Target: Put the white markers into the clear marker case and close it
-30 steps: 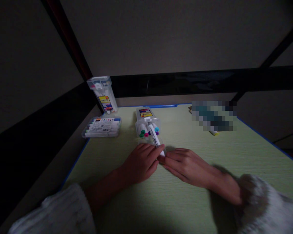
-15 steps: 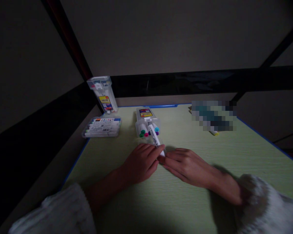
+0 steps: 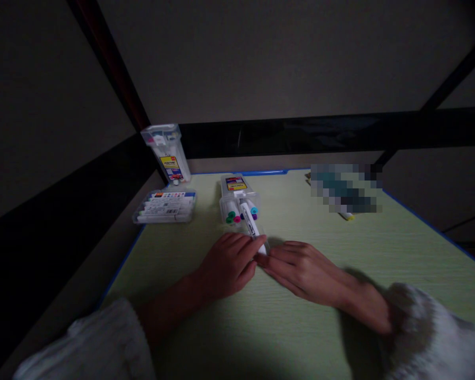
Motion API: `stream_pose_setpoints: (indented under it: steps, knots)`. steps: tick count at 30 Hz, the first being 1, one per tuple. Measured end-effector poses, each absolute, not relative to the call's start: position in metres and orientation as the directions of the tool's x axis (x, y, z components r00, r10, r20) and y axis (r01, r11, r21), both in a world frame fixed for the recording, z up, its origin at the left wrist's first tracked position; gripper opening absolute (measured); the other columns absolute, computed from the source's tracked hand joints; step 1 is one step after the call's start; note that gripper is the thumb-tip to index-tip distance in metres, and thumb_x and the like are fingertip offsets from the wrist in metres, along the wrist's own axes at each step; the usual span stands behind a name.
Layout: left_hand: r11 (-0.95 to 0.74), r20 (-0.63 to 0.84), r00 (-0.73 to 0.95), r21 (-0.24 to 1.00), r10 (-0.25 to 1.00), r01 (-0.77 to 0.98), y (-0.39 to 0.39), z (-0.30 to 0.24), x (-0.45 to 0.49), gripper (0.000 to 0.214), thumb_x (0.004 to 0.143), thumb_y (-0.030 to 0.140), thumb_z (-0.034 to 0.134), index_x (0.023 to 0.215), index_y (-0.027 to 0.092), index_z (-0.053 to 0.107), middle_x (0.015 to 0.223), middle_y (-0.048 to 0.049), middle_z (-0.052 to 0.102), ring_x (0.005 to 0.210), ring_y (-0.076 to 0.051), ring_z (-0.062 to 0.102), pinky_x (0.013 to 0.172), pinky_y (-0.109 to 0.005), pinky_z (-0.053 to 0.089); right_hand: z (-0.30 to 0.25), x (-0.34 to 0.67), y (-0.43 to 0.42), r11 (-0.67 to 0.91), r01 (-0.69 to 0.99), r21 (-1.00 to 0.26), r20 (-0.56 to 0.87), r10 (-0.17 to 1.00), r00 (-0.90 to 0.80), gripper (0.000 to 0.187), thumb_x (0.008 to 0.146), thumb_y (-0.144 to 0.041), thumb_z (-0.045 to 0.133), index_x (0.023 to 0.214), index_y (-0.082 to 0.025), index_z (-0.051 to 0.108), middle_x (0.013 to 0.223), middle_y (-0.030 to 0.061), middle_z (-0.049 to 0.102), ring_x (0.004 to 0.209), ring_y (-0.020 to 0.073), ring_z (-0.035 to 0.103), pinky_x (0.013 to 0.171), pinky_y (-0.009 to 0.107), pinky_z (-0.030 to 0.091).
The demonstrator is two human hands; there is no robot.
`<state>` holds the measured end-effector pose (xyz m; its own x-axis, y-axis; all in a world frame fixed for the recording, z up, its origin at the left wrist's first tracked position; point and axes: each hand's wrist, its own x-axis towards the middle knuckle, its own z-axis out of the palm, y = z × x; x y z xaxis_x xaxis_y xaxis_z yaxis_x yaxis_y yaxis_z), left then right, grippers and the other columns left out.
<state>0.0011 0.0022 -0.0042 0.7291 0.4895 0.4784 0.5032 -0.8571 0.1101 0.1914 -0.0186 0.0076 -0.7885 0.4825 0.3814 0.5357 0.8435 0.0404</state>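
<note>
A white marker [image 3: 250, 224] slants toward me, its far end at the open mouth of a clear marker case [image 3: 230, 193] that lies on the table. My left hand [image 3: 230, 264] is closed, index finger and thumb gripping the marker's near end from the left. From the other side, my right hand [image 3: 301, 268] has its fingers pressed together at that same end; the exact contact of its fingertips is partly hidden. Inside the case, several markers show green, pink, purple and light blue ends. Something clear, perhaps the case's lid, shows beneath the marker.
At the back left stands another clear marker case [image 3: 170, 154]. In front of it a flat case of markers [image 3: 166, 207] lies at the table's [image 3: 174, 248] left edge. A blurred-out item [image 3: 340, 187] lies at the back right, with a yellow-tipped marker [image 3: 347, 216] beside it.
</note>
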Motion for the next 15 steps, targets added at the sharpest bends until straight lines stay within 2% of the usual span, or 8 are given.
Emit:
stream_pose_setpoints:
  steps: [15]
  knots:
    - [-0.856,0.576,0.665,0.127,0.475,0.501,0.0022,-0.0026,-0.0009,0.037,0.076,0.015,0.045,0.113,0.01,0.045,0.091,-0.0101,0.063,0.083,-0.02,0.057,0.074,-0.034,0.048,0.0096,0.1912,-0.0211,0.867,0.498,0.031,0.428,0.439,-0.79,0.023,0.09,-0.016,0.034,0.103,-0.012,0.052,0.067,0.0008,0.055,0.058,0.0134,0.05,0.056,0.027,0.042]
